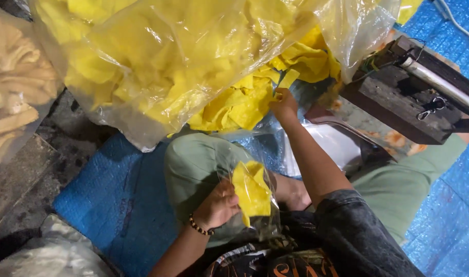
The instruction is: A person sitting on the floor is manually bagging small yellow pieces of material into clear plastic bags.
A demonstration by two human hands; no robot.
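Large clear bag [142, 66] of yellow chips is lying at upper left. Left hand [219, 205], beaded bracelet [200, 226] at wrist, is gripping, fingers closed, a small clear bag [252, 192] holding yellow chips over the lap. Right hand [284, 104] is reaching out, fingertips pinching a chip from the loose yellow pile [244, 102]. Dark wooden device [398, 102] is sitting at right on blue tarp [111, 200].
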